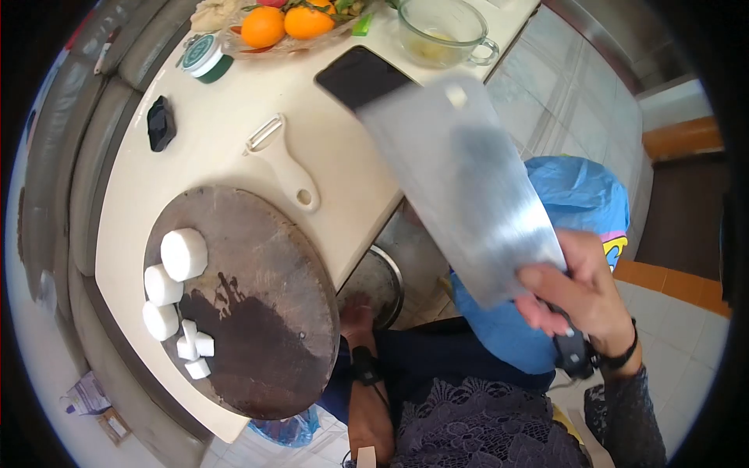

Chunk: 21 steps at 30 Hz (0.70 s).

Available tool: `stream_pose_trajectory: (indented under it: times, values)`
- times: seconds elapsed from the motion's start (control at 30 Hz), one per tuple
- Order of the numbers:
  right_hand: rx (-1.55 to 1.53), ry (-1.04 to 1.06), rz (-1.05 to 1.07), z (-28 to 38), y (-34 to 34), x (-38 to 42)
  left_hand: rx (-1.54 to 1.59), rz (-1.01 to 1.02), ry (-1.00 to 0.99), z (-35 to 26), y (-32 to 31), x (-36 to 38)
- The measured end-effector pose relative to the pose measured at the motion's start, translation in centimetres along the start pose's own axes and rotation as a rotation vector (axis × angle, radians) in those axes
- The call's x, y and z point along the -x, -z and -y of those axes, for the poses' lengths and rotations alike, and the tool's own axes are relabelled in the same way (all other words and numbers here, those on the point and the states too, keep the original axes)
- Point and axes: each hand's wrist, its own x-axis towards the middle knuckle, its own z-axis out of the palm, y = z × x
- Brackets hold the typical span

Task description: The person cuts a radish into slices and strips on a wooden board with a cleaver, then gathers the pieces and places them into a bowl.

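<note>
My right hand (581, 288) grips a cleaver (468, 187), raised to the right of the table with its broad blade turned toward me. A small pale scrap (456, 97) clings near the blade's far corner. My left hand (358, 316) hangs low beside the table edge, close to a round metal-rimmed container (382, 285); its fingers cannot be made out. On the round wooden chopping board (257, 242) lie thick white peeled vegetable chunks (184, 254) and several smaller cut pieces (199, 368) along the left side. A dark wet patch marks the board's middle.
Behind the board lies a white peeler (290, 173). Farther back are a phone (363, 76), a glass cup (442, 35), a green-and-white tub (206, 58), a black object (161, 123) and oranges (263, 28). A blue bag (573, 191) sits right of the table.
</note>
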Motion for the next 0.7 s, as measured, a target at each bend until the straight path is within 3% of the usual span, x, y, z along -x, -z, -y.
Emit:
stream_pose_trajectory:
  times: [0.07, 0.13, 0.2, 0.23, 0.4, 0.5, 0.57, 0.6, 0.67, 0.7]
  values:
    - [-0.020, -0.113, -0.036, -1.0, 0.4, 3.2, -0.099, 0.020, -0.020, 0.6, -0.3, 0.7]
    - [0.023, -0.200, -0.009, -2.7, 1.1, 5.6, -0.011, 0.007, 0.032, 0.7, -0.3, 0.9]
    - [0.098, -0.417, 0.000, -3.0, 1.0, 5.6, 0.068, -0.009, 0.079, 0.8, 0.1, 0.8]
    - [0.101, -0.416, 0.001, -3.7, 0.9, 5.1, 0.072, 0.018, 0.071, 0.8, 0.1, 0.5]
    - [0.418, -0.477, 0.410, -10.1, -0.3, -2.6, 0.077, 0.077, 0.049, 0.4, -0.7, 0.3]
    - [0.518, -0.314, 0.578, -15.8, -2.8, -7.8, 0.036, -0.033, 0.056, -0.3, 2.1, -2.2]
    - [0.626, -0.280, 0.693, -17.1, -4.9, -11.1, 0.412, 0.500, 0.428, -2.5, 8.4, -5.8]
    - [0.621, -0.279, 0.696, -18.4, -5.6, -12.1, 0.409, 0.497, 0.425, -2.4, 8.3, -5.7]
    - [0.655, -0.275, 0.594, -21.0, -6.8, -13.6, 0.257, 0.776, 0.264, -1.6, 6.7, -4.7]
    - [0.621, -0.328, 0.634, -21.6, -7.0, -14.3, 0.252, 0.769, 0.261, -2.1, 6.4, -4.4]
